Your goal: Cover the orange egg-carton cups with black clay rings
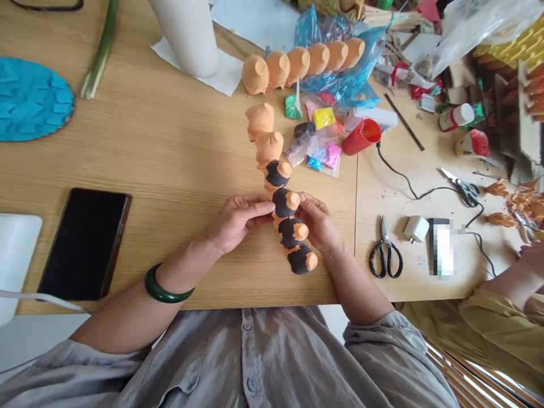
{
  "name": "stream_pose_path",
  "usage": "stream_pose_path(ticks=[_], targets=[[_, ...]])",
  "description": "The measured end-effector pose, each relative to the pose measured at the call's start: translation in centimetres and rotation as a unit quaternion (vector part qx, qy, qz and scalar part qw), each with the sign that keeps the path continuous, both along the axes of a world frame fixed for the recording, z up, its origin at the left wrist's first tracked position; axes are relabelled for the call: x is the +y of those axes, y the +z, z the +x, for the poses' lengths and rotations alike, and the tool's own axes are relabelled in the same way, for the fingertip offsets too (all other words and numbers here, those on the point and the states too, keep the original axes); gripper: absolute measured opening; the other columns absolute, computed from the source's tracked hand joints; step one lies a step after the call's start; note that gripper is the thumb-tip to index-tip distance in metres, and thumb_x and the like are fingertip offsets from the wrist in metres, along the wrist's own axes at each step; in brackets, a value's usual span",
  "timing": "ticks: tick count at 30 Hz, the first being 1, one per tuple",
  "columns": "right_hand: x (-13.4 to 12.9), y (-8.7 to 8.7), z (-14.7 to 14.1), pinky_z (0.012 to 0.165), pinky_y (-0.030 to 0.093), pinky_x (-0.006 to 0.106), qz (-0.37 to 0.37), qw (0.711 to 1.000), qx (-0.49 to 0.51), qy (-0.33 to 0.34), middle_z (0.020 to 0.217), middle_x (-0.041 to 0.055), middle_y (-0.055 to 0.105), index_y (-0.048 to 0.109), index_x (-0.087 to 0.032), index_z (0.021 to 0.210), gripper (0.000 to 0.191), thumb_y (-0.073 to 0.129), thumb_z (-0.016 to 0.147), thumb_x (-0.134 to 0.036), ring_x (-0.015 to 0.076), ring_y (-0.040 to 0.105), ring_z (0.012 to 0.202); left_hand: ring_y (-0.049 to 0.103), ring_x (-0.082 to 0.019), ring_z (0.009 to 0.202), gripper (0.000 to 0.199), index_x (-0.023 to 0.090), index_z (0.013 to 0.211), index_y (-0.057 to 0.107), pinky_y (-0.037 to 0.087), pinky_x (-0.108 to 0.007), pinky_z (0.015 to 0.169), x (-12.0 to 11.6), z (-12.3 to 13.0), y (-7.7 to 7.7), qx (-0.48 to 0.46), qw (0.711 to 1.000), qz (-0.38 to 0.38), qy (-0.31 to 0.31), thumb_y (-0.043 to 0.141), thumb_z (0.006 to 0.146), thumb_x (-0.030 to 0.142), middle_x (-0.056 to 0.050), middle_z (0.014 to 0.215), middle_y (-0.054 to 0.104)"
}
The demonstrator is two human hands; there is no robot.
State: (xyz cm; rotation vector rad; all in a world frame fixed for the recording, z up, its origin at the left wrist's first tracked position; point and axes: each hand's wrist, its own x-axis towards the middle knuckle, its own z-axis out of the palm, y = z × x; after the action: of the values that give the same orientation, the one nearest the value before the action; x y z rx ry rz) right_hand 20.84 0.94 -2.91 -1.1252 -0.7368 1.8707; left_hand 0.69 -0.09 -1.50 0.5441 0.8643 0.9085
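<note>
Between my hands, raised at a slant, is an orange egg-carton strip (pixel 269 146) made of several bumps in a row. Black clay-like material wraps the bumps nearest me, leaving their tips orange. My left hand (pixel 238 220) grips the strip's left edge, thumb on top. On the other edge, my right hand (pixel 318 220) pinches it with thumb and fingers. Farther back lies a second, all-orange egg-carton strip (pixel 298 63). Near it are small bags of coloured clay, including a black clay packet (pixel 305 130) and a yellow clay packet (pixel 323 117).
Black-handled scissors (pixel 385 252), a white charger (pixel 416 229) and a red cup (pixel 362 136) lie to the right. Left are a dark phone (pixel 85 243) and a blue oval piece (pixel 34 99). A white cylinder (pixel 187 37) stands behind. A co-worker's arm (pixel 516 277) rests at far right.
</note>
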Motion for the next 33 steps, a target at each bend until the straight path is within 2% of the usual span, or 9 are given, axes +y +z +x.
stream_pose_path(ticks=[6,13,16,19,21,24,26,30,33], targets=[[0.0,0.1,0.0,0.077,0.064,0.028,-0.011,1.000,-0.022,0.011,0.083,0.0008,0.082,0.085,-0.023,0.089,0.057,0.100,0.070,-0.074,0.0156,0.074,0.078,0.076,-0.019,0.081,0.030,0.018,0.076,0.089,0.066,-0.028,0.076,0.7,-0.9,-0.1,0.010,0.998,-0.067,0.006,0.101,0.063,0.042,-0.007,0.086,0.085],[0.5,0.6,0.4,0.075,0.067,0.029,0.001,0.997,-0.056,0.046,0.092,0.0021,0.084,0.085,-0.023,0.100,0.052,0.098,0.076,-0.068,0.0170,0.078,0.082,0.076,-0.024,0.079,0.047,0.019,0.077,0.082,0.064,-0.031,0.067,1.2,-1.2,0.6,0.119,0.992,-0.023,0.037,0.094,0.067,0.063,-0.007,0.083,0.083],[0.5,0.8,0.7,0.079,0.070,0.034,0.008,0.994,-0.084,0.074,0.098,0.0034,0.085,0.083,-0.024,0.107,0.049,0.096,0.080,-0.062,0.0192,0.082,0.086,0.076,-0.026,0.079,0.057,0.020,0.078,0.078,0.063,-0.034,0.068,1.4,-1.3,0.3,0.175,0.985,-0.012,0.010,0.088,0.069,0.075,-0.007,0.082,0.081],[0.3,0.9,1.0,0.079,0.070,0.035,0.034,0.983,-0.139,0.115,0.109,0.0065,0.086,0.081,-0.023,0.111,0.043,0.091,0.086,-0.056,0.0196,0.082,0.088,0.072,-0.026,0.075,0.059,0.022,0.075,0.071,0.057,-0.035,0.068,1.3,-1.7,-0.1,0.283,0.957,0.054,-0.031,0.076,0.077,0.081,-0.007,0.081,0.078],[0.3,1.0,1.2,0.074,0.069,0.035,0.072,0.966,-0.201,0.147,0.109,0.0079,0.086,0.081,-0.022,0.111,0.037,0.086,0.091,-0.052,0.0185,0.079,0.083,0.063,-0.023,0.067,0.057,0.024,0.068,0.064,0.046,-0.034,0.065,1.3,-2.0,0.0,0.410,0.902,0.127,-0.044,0.065,0.086,0.078,-0.006,0.070,0.071],[1.3,1.1,1.8,0.068,0.065,0.033,0.190,0.911,-0.330,0.160,0.100,0.0081,0.084,0.082,-0.021,0.109,0.027,0.074,0.099,-0.045,0.0181,0.074,0.078,0.047,-0.021,0.059,0.056,0.026,0.060,0.050,0.028,-0.036,0.063,1.2,-2.4,0.6,0.584,0.789,0.180,-0.061,0.055,0.093,0.070,-0.005,0.058,0.058],[2.8,1.1,2.3,0.073,0.066,0.035,0.303,0.850,-0.415,0.114,0.108,0.0100,0.084,0.082,-0.022,0.110,0.025,0.066,0.104,-0.040,0.0203,0.075,0.086,0.044,-0.022,0.058,0.056,0.026,0.059,0.045,0.022,-0.037,0.064,1.2,-2.6,1.0,0.640,0.744,0.183,-0.065,0.055,0.095,0.068,-0.006,0.058,0.057],[7.4,0.8,3.3,0.106,0.065,0.054,0.457,0.685,-0.567,0.023,0.135,0.0169,0.080,0.080,-0.022,0.127,0.029,0.060,0.107,-0.026,0.0328,0.073,0.123,0.046,-0.024,0.058,0.053,0.026,0.061,0.047,0.017,-0.037,0.065,1.2,-3.0,0.7,0.665,0.718,0.203,-0.033,0.063,0.093,0.064,-0.008,0.060,0.062],[10.5,0.1,3.4,0.127,0.052,0.067,0.454,0.595,-0.660,0.062,0.159,0.0191,0.069,0.072,-0.020,0.147,0.045,0.064,0.103,-0.015,0.0393,0.060,0.149,0.050,-0.022,0.058,0.052,0.025,0.060,0.049,0.020,-0.036,0.063,1.2,-3.1,0.0,0.635,0.734,0.241,0.018,0.065,0.096,0.059,-0.006,0.059,0.063]])
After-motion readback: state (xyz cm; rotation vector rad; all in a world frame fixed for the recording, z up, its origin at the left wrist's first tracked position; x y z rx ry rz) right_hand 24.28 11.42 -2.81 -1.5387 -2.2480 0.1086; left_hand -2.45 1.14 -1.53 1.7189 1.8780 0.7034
